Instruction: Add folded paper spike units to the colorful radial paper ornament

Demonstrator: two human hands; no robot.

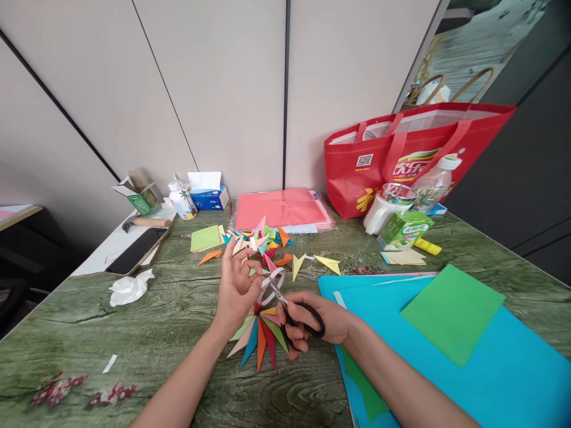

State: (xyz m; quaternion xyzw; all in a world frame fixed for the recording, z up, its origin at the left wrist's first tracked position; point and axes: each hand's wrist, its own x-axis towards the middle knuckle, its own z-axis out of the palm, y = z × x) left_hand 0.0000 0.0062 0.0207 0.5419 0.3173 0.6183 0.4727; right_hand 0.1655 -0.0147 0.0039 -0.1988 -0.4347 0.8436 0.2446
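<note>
My left hand (236, 291) is closed in a pinch on a white ring that looks like a tape roll (282, 276). A small white piece (253, 244) shows by its raised fingertips. My right hand (328, 315) grips black-handled scissors (279, 293), their metal blades pointing up and left across the ring. Whether the blades touch the tape is hard to tell. Below both hands lies a folded-paper fan or star (260, 348) of coloured points, partly covered by them. Loose folded paper pieces (298, 266) in several colours are scattered just beyond my hands.
Blue paper sheets (499, 374) with a green square (454, 314) cover the right side. Behind stand a red bag (352, 178), a bottle (435, 184) and a green carton (405, 230). A phone (137, 250), crumpled tissue (130, 288) and tissue box (209, 198) are left.
</note>
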